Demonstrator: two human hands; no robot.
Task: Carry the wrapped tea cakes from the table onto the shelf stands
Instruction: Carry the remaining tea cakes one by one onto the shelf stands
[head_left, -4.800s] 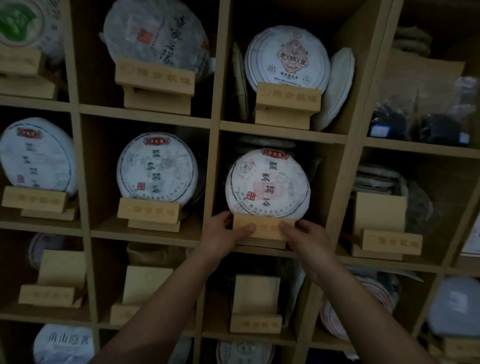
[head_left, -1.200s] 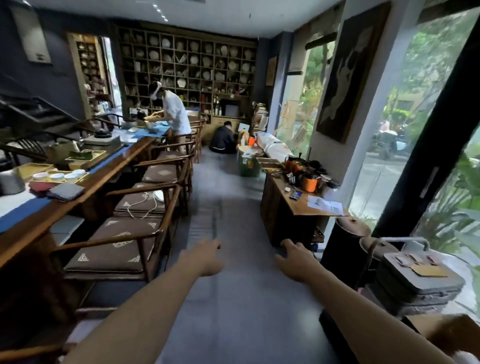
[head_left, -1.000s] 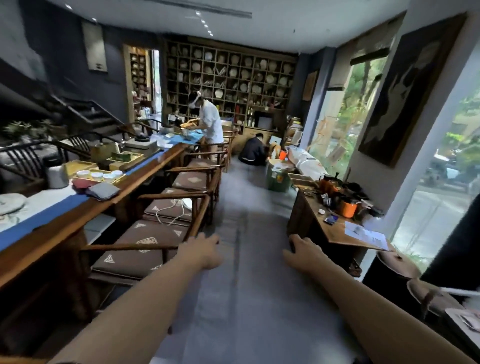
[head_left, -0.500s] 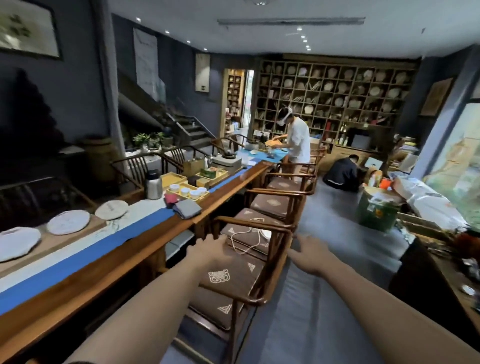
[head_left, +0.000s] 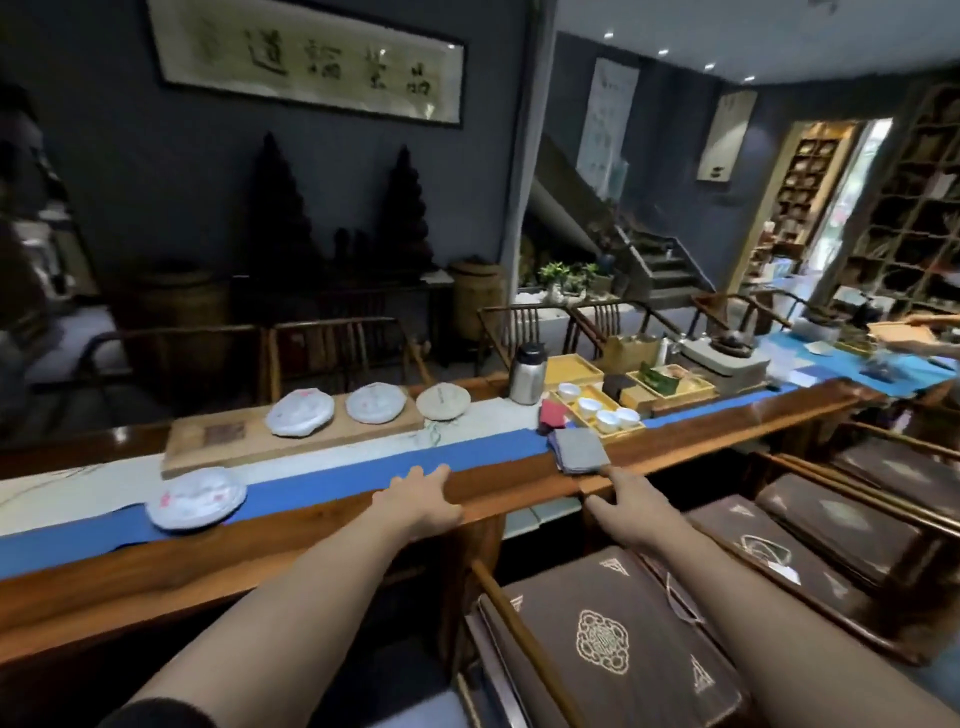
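Head view now faces the long wooden table (head_left: 311, 525), while half a second ago it looked down the aisle of chairs and about five seconds ago it looked at the shelf, where both hands were setting a wrapped cake on a wooden stand. So the person has turned away from the shelf and come back to the table, and I judge that the next fetch is beginning.

At about 9 o'clock from the hands lies the nearest tea cake (head_left: 196, 497), flat on the blue runner (head_left: 332, 480), apart from the others. Further back, at about 11 o'clock, a wooden board (head_left: 236, 449) carries two more white cakes (head_left: 300, 413) (head_left: 376, 402), and a beige cake (head_left: 443, 401) lies just beside its right end. All four are untouched.

The left hand (head_left: 423, 501) is relaxed, fingers straight and close together, over the near edge of the table; I cannot tell if it touches the wood. It holds nothing. The right hand (head_left: 626, 506) is also empty, fingers loosely extended, just below a folded grey cloth (head_left: 578, 450) at the table edge. At about 1 o'clock stands a tray of white cups (head_left: 597, 408), near a steel flask (head_left: 527, 375).

The nearest cake is to the left of both hands, so the reach probably must go toward 9 o'clock.
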